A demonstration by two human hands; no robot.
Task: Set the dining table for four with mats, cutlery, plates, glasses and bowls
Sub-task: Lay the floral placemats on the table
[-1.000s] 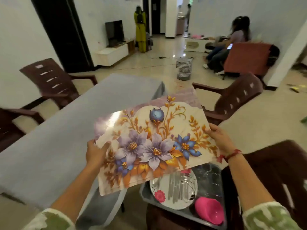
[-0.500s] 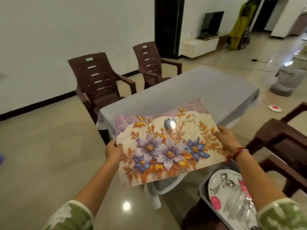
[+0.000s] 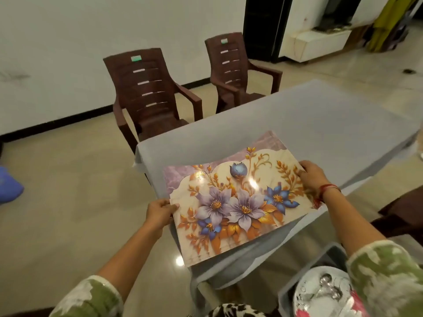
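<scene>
floral mat (image 3: 238, 202) over the near corner of the grey surface (image 3: 320, 124), its near edge past the surface's rim.
the rest of the surface lies bare toward two brown chairs (image 3: 148, 92). left hand (image 3: 160, 212) pinches the mat's left edge, right hand (image 3: 313, 177) grips its right edge; a bin (image 3: 295, 287) with a plate (image 3: 320, 294) sits lower right.

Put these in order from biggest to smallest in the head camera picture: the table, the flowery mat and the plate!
1. Table, biggest.
2. Flowery mat, held by left hand and right hand.
3. Plate, smallest, though it is partly cut off and hidden by a sleeve, so its full size is unsure.
</scene>
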